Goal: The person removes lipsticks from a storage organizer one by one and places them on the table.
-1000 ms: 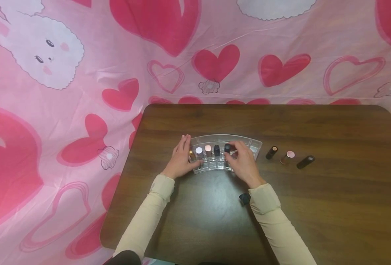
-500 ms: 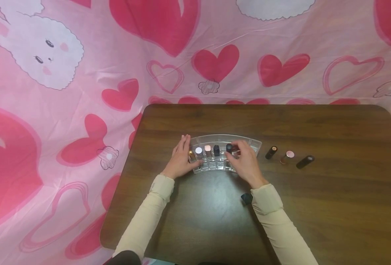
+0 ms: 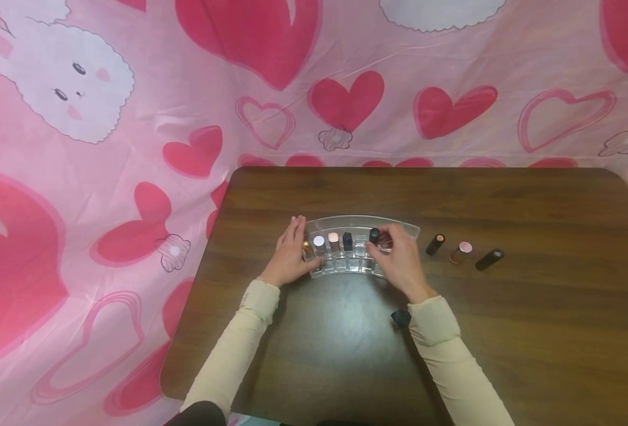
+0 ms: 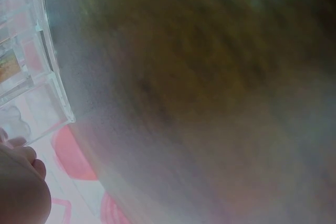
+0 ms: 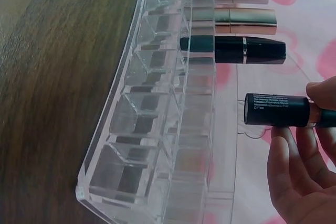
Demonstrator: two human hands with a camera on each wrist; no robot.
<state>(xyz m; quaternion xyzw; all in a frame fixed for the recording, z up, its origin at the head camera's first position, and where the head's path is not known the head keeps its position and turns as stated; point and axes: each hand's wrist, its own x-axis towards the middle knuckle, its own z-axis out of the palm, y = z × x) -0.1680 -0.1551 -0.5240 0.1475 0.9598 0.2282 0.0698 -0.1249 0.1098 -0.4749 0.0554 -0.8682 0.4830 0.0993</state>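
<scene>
Hovering above the clear acrylic organizer [image 5: 131, 153], right of the standing lipsticks [image 5: 249, 21], there's the black lipstick tube [image 5: 277, 110], labelled end aimed down, presumably left free by the grip near its other end. The right hand [image 3: 402, 260] curls thumb and fingers round it; the left hand [image 3: 287, 258], fingers straight, thumb spread, touches the organizer's left end, likely steadying it.

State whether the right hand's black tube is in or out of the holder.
Out: the black tube shows its lower end above the holder.
</scene>
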